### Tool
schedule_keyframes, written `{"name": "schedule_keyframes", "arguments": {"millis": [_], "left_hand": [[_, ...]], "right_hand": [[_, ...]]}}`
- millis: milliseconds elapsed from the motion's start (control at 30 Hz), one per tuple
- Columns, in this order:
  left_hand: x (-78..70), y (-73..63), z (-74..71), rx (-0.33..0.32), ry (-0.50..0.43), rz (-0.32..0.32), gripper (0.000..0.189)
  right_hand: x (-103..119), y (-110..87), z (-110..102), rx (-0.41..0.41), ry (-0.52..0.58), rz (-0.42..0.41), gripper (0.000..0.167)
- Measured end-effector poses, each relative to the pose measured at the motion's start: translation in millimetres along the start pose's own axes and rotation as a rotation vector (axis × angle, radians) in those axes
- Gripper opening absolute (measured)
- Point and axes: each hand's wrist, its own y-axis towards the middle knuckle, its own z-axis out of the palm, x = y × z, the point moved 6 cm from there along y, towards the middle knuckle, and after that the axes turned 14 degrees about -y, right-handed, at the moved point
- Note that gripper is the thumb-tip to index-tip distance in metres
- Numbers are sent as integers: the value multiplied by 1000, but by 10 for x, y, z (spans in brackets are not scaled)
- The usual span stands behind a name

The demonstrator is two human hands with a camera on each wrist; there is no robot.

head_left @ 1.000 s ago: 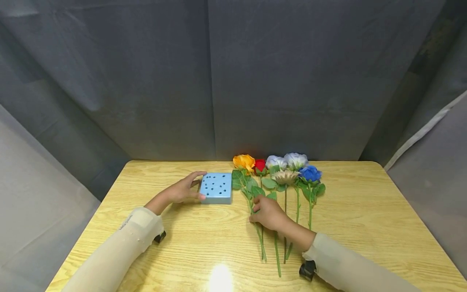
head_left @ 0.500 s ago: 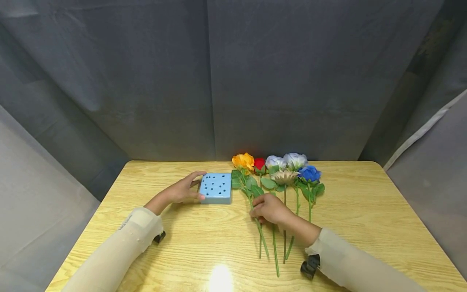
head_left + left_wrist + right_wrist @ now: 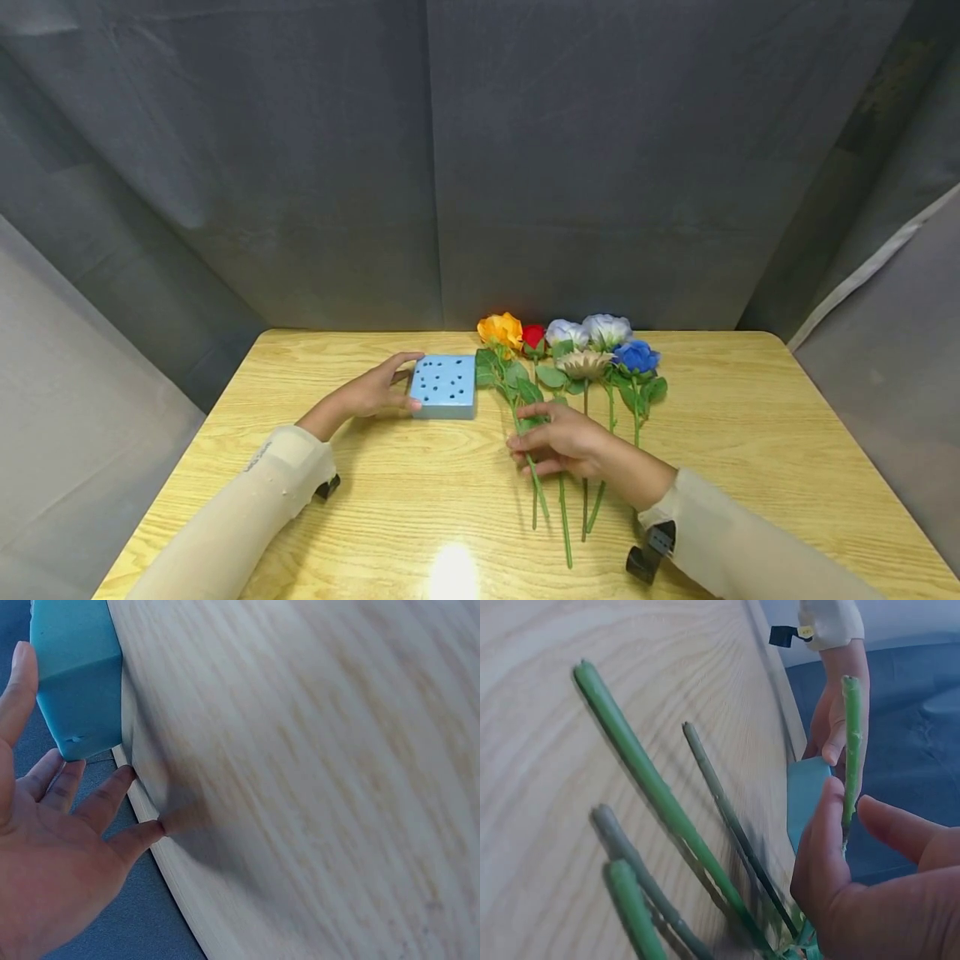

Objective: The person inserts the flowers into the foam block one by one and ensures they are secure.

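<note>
My left hand (image 3: 371, 392) is at the light blue foam block (image 3: 444, 379), thumb at its front left corner and index finger at its back left corner. In the left wrist view, the other fingers are straight and spread by the block's (image 3: 79, 682) end. My right hand (image 3: 566, 442) holds the green stem (image 3: 851, 750) of an orange rose (image 3: 501, 332) between thumb and fingers. The thumb tip shows a slight gap from the stem. Beside the rose lie a red rose (image 3: 534, 336), two pale lilac flowers (image 3: 609, 330), a beige daisy-like flower (image 3: 585, 365) and a blue rose (image 3: 637, 357).
The wooden table (image 3: 360, 533) meets a dark grey curtain (image 3: 345, 208) at its back edge. Several stems lie side by side under and around the right hand, pointing toward the front. Round holes dot the block's top.
The right hand has shifted slightly right and toward the front, and its fingers have spread around the rose stem. The stem's lower end swung right, then slightly back. The left hand and block stay put.
</note>
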Motion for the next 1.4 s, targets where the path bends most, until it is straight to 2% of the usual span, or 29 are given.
{"name": "schedule_keyframes", "arguments": {"millis": [167, 633, 1067, 1400], "left_hand": [[7, -4, -3, 4, 2, 5, 98], [37, -5, -11, 7, -6, -1, 96], [61, -9, -18, 0, -11, -8, 97], [57, -31, -12, -10, -24, -37, 98]], "right_hand": [[-10, -49, 26, 44, 47, 0, 79], [-26, -101, 105, 111, 68, 14, 72], [-6, -159, 143, 69, 69, -25, 67], [7, -206, 169, 16, 60, -55, 41]]}}
